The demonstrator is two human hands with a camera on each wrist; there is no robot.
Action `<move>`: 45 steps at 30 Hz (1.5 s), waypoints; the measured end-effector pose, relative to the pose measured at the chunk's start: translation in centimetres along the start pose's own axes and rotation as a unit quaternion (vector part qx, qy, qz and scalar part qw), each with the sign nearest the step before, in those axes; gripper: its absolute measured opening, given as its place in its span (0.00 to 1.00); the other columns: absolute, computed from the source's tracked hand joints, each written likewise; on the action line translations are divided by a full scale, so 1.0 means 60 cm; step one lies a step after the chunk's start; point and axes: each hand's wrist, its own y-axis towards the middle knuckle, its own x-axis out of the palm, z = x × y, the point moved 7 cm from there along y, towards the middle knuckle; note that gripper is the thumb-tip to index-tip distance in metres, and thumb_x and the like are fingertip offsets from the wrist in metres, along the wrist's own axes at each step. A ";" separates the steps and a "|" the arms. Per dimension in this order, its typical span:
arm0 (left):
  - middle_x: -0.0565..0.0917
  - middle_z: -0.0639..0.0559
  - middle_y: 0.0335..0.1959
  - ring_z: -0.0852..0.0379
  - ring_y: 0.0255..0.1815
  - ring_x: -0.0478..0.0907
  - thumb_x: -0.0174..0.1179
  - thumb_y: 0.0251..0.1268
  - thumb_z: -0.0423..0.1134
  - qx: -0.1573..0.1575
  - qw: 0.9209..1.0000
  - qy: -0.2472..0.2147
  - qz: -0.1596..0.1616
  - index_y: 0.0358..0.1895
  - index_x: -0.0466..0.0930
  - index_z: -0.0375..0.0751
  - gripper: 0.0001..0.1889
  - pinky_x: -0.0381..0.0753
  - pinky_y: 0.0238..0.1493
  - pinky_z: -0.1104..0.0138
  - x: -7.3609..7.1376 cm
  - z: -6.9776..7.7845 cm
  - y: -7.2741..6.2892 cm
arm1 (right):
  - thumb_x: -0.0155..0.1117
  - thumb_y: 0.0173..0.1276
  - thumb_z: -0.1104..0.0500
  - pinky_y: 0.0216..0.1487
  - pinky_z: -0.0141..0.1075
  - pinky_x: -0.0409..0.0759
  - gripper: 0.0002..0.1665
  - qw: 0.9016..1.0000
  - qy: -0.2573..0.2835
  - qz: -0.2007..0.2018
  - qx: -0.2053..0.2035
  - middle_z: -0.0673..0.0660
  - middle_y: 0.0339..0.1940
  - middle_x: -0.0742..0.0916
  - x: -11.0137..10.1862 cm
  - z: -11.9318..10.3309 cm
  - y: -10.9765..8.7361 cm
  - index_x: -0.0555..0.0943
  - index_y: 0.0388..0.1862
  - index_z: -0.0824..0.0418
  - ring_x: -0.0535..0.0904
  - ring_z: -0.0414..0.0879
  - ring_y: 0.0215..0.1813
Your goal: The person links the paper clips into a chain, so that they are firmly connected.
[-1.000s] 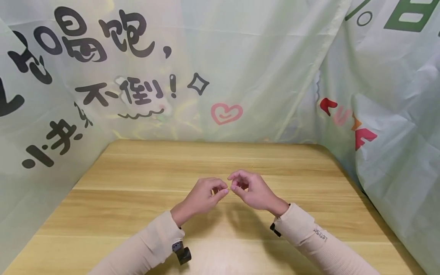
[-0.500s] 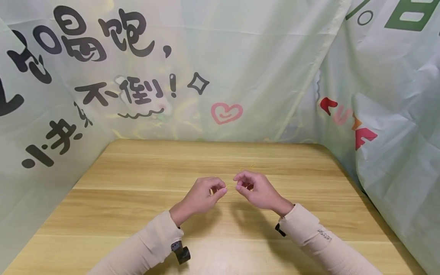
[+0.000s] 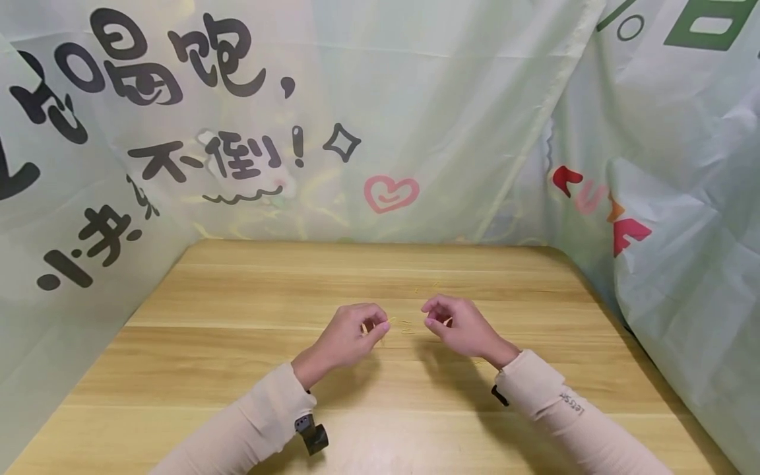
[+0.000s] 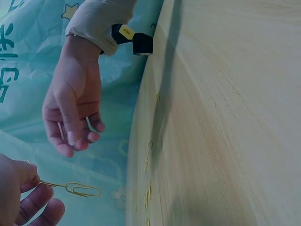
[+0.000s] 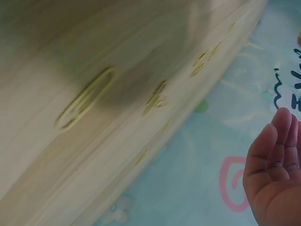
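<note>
Between thumb and fingertips, my left hand [image 3: 350, 336] pinches a yellow paper clip, largely hidden by the fingers in the left wrist view. A second yellow paper clip [image 4: 83, 189] extends from it toward the right, apparently linked to it. My right hand [image 3: 466, 330] hovers a short way to the right, its fingers loosely bent and nothing held. In the right wrist view a loose paper clip [image 5: 85, 99] lies large in the foreground, apart from the right hand.
The wooden table [image 3: 237, 284] carries several more yellow paper clips, including a far one [image 3: 436, 285] beyond the right hand. A printed cloth [image 3: 451, 132] surrounds the table's back and sides. Each sleeve bears a black wrist camera [image 3: 311, 435].
My right hand has drawn away to the right from the left hand, widening the gap. The paper clip held in the left hand now shows between them. The left hand has hardly moved.
</note>
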 end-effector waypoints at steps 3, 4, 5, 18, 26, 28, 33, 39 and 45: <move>0.80 0.58 0.27 0.64 0.28 0.75 0.60 0.66 0.33 -0.001 1.000 0.002 0.003 0.33 0.80 0.41 0.03 0.79 0.32 0.66 -0.001 -0.001 0.000 | 0.62 0.66 0.69 0.31 0.35 0.79 0.05 1.000 -0.019 -0.007 0.004 0.51 0.30 0.83 -0.005 0.009 -0.002 0.80 0.41 0.65 0.80 0.43 0.32; 0.80 0.58 0.27 0.64 0.29 0.75 0.60 0.66 0.33 0.000 1.000 0.002 0.004 0.33 0.80 0.41 0.03 0.79 0.32 0.66 -0.001 -0.001 0.000 | 0.62 0.66 0.68 0.30 0.35 0.78 0.05 1.000 -0.027 -0.011 0.004 0.52 0.30 0.83 -0.007 0.012 -0.003 0.80 0.41 0.65 0.80 0.43 0.32; 0.80 0.58 0.27 0.63 0.29 0.75 0.60 0.66 0.33 -0.001 1.000 0.003 0.004 0.33 0.81 0.41 0.03 0.79 0.32 0.66 -0.001 -0.002 -0.001 | 0.62 0.67 0.68 0.30 0.35 0.78 0.05 0.999 -0.034 -0.014 0.006 0.52 0.31 0.83 -0.009 0.015 -0.004 0.80 0.41 0.66 0.80 0.43 0.32; 0.80 0.58 0.28 0.63 0.29 0.75 0.60 0.65 0.33 -0.004 1.000 0.000 0.002 0.32 0.80 0.42 0.04 0.79 0.33 0.67 0.000 -0.004 -0.005 | 0.65 0.65 0.67 0.37 0.38 0.79 0.06 0.994 -0.088 -0.044 0.048 0.52 0.33 0.83 -0.016 0.060 -0.014 0.80 0.40 0.67 0.81 0.45 0.34; 0.79 0.58 0.27 0.63 0.29 0.76 0.60 0.65 0.33 -0.015 1.000 0.005 0.001 0.32 0.79 0.42 0.03 0.79 0.33 0.65 0.000 -0.006 -0.007 | 0.65 0.66 0.64 0.35 0.38 0.79 0.08 0.988 -0.085 -0.092 0.088 0.53 0.36 0.83 0.000 0.087 -0.017 0.81 0.44 0.65 0.79 0.42 0.34; 0.79 0.59 0.27 0.63 0.29 0.76 0.60 0.65 0.34 -0.016 1.000 0.005 0.000 0.32 0.79 0.42 0.03 0.79 0.33 0.65 0.000 -0.007 -0.007 | 0.66 0.66 0.64 0.37 0.39 0.79 0.10 0.986 -0.095 -0.102 0.089 0.54 0.37 0.83 0.005 0.092 -0.016 0.81 0.45 0.65 0.79 0.41 0.34; 0.79 0.59 0.27 0.63 0.29 0.75 0.60 0.66 0.34 -0.015 1.000 0.004 -0.003 0.32 0.79 0.43 0.03 0.78 0.33 0.66 0.000 -0.006 -0.007 | 0.68 0.63 0.63 0.40 0.41 0.79 0.11 0.981 -0.132 -0.123 0.069 0.54 0.37 0.85 0.018 0.096 -0.013 0.82 0.45 0.64 0.79 0.42 0.35; 0.79 0.60 0.26 0.63 0.29 0.75 0.60 0.66 0.34 -0.021 1.000 0.000 -0.008 0.32 0.79 0.43 0.04 0.77 0.32 0.68 0.002 -0.007 -0.008 | 0.70 0.62 0.63 0.44 0.43 0.78 0.11 0.975 -0.156 -0.141 0.072 0.52 0.34 0.84 0.027 0.098 -0.012 0.83 0.43 0.64 0.77 0.43 0.37; 0.78 0.60 0.25 0.63 0.28 0.75 0.60 0.66 0.34 -0.019 1.000 -0.012 -0.014 0.32 0.79 0.43 0.04 0.77 0.30 0.69 0.004 -0.008 -0.008 | 0.72 0.58 0.67 0.43 0.43 0.79 0.07 0.973 -0.176 -0.136 0.061 0.50 0.31 0.84 0.023 0.091 -0.009 0.84 0.36 0.63 0.79 0.45 0.37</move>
